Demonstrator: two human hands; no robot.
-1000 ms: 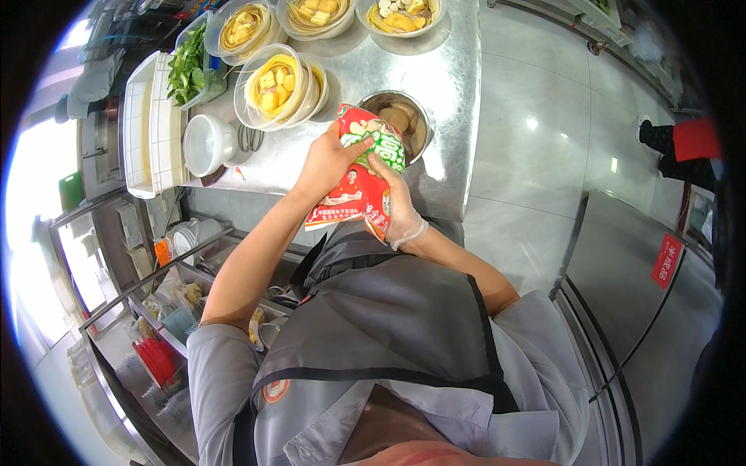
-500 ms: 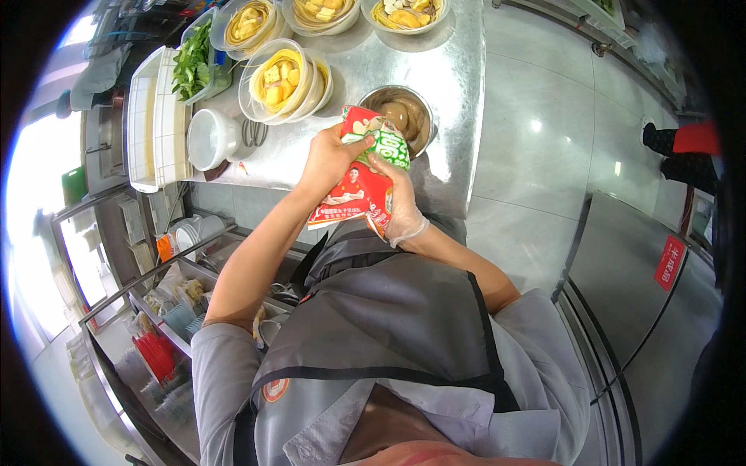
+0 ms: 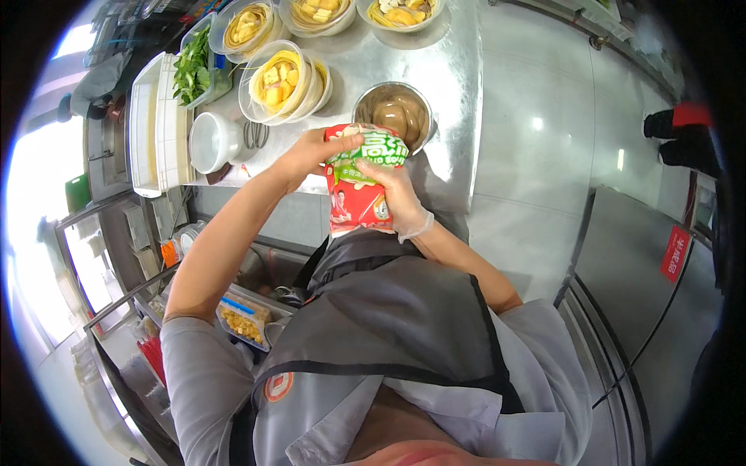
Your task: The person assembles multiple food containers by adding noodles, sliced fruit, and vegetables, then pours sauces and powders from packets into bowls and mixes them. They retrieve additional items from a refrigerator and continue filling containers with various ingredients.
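In front of my apron I hold a red and green printed packet (image 3: 353, 203) with both hands. My left hand (image 3: 312, 154) grips its upper left side, thumb across the front. Around its right side is my right hand (image 3: 398, 196), wearing a clear plastic glove, thumb also on the front. The packet's upper edge overlaps the near rim of a round metal bowl (image 3: 427, 138) on the steel table. Thick brown paste (image 3: 398, 116) lies in the bowl. Whether the packet's top is cut cannot be seen.
On the steel table (image 3: 454, 85), clear bowls (image 3: 280, 81) hold yellow chunks over noodle-like strands. Leafy greens (image 3: 191, 70) in a tub, white baskets (image 3: 167, 116) and a white container (image 3: 214, 142) stand left. A steel cabinet (image 3: 622, 287) is at right; a person's dark shoes (image 3: 660, 124) show beyond.
The packet has gone from slanted to nearly upright and moved slightly down, exposing more of the bowl. My left elbow has swung outward to the left.
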